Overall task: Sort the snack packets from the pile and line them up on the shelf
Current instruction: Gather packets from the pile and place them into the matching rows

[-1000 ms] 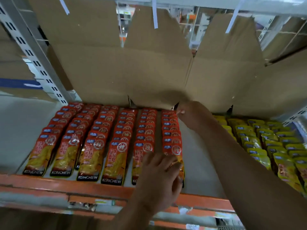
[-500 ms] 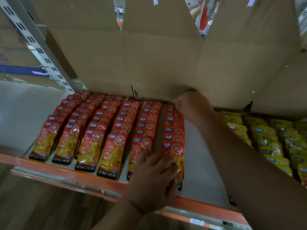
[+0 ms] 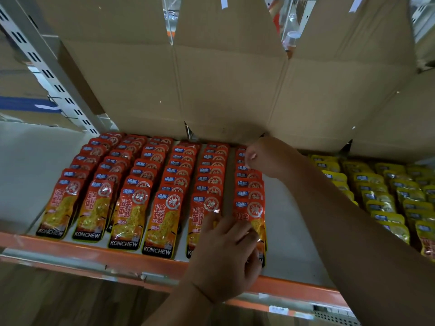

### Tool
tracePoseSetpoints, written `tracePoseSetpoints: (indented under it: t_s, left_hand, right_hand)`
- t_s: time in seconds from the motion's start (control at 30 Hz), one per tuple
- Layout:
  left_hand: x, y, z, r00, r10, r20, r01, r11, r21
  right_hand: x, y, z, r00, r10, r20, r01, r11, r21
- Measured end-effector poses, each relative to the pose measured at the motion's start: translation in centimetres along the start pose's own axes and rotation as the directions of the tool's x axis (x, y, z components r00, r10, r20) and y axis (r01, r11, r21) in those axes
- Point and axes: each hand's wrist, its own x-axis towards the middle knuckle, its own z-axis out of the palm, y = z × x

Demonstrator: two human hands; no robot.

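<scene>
Several overlapping rows of red KONCHEW snack packets lie on the white shelf. My left hand rests with spread fingers on the front packet of the rightmost red row, covering its lower part. My right hand reaches across to the back end of that same row, fingers curled at the rear packets under the cardboard. Whether it pinches a packet is hidden by the hand itself.
Rows of yellow packets fill the shelf's right side. Brown cardboard sheets stand along the back. An orange front rail edges the shelf, and a perforated grey upright rises at the left. A bare strip separates red and yellow rows.
The view has shifted slightly. Both hands stay on the rightmost red row, the left at its front, the right at its back.
</scene>
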Motion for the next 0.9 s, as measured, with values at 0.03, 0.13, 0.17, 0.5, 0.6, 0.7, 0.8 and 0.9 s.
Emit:
tracePoseSetpoints:
  t_s: [0.03, 0.13, 0.17, 0.5, 0.6, 0.7, 0.8, 0.9]
  left_hand:
    - [0.0, 0.0, 0.0, 1.000, 0.000, 0.000, 0.000, 1.000, 0.000]
    - [-0.1, -0.1, -0.1, 1.000, 0.003, 0.003, -0.003, 1.000, 0.001]
    - [-0.1, -0.1, -0.1, 1.000, 0.006, 0.004, -0.006, 1.000, 0.001]
    - [0.0, 0.0, -0.2, 1.000, 0.007, 0.004, -0.007, 1.000, 0.009]
    - [0.0, 0.0, -0.2, 1.000, 0.005, 0.002, -0.005, 1.000, 0.011]
    - [0.0, 0.1, -0.2, 1.000, 0.003, 0.010, -0.003, 1.000, 0.010]
    - [0.0, 0.0, -0.2, 1.000, -0.002, 0.014, 0.002, 1.000, 0.008]
    - [-0.1, 0.1, -0.2, 1.000, -0.004, 0.016, 0.003, 1.000, 0.011]
  right_hand:
    - [0.1, 0.0, 0.0, 1.000, 0.003, -0.001, -0.003, 1.000, 0.003]
    - [0.4, -0.1, -0.1, 1.000, 0.020, 0.019, -0.020, 1.000, -0.005]
    - [0.5, -0.1, -0.1, 0.999, 0.022, 0.028, -0.022, 1.000, -0.008]
    - [-0.5, -0.4, 0.6, 0.983, -0.182, -0.040, 0.182, 0.983, 0.010]
    - [-0.6, -0.2, 0.9, 0.984, -0.176, -0.034, 0.177, 0.984, 0.028]
    - [-0.5, 0.0, 1.0, 0.985, -0.169, -0.042, 0.170, 0.985, 0.034]
    - [-0.5, 0.1, 1.2, 0.988, -0.149, -0.045, 0.151, 0.988, 0.035]
    - [-0.6, 0.1, 1.1, 0.988, -0.150, -0.045, 0.151, 0.988, 0.029]
